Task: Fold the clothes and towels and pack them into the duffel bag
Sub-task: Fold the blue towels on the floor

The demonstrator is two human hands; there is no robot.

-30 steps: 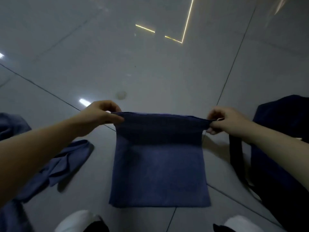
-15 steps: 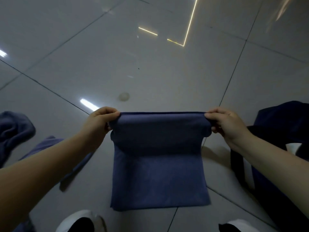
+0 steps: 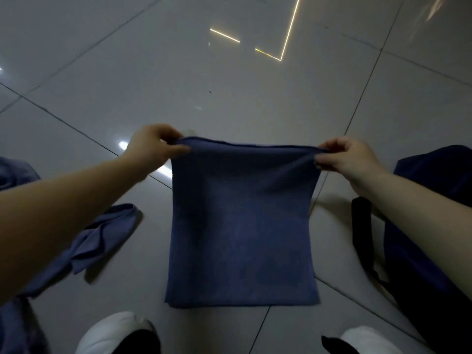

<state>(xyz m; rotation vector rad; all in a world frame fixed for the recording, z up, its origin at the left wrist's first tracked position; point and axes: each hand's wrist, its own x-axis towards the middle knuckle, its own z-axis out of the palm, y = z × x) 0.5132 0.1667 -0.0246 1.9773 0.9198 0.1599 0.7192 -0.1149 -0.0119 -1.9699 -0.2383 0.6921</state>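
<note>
A blue towel [image 3: 242, 226] hangs in front of me, its lower end resting on the floor tiles. My left hand [image 3: 153, 146] pinches its upper left corner and my right hand [image 3: 344, 159] pinches the upper right corner, with the top edge stretched between them. A dark navy duffel bag [image 3: 434, 226] lies on the floor at the right, its black strap [image 3: 362, 238] trailing toward the towel. More blue cloth [image 3: 102, 233] lies crumpled on the floor at the left, partly hidden by my left forearm.
Glossy grey floor tiles [image 3: 229, 85] stretch ahead with bright light reflections. My two white shoes [image 3: 115, 333] show at the bottom edge, just behind the towel's lower end.
The rolled-over top of the towel has been pulled out flat. Both hands rose slightly and now hold the towel by its upper corners, hanging as one sheet.
</note>
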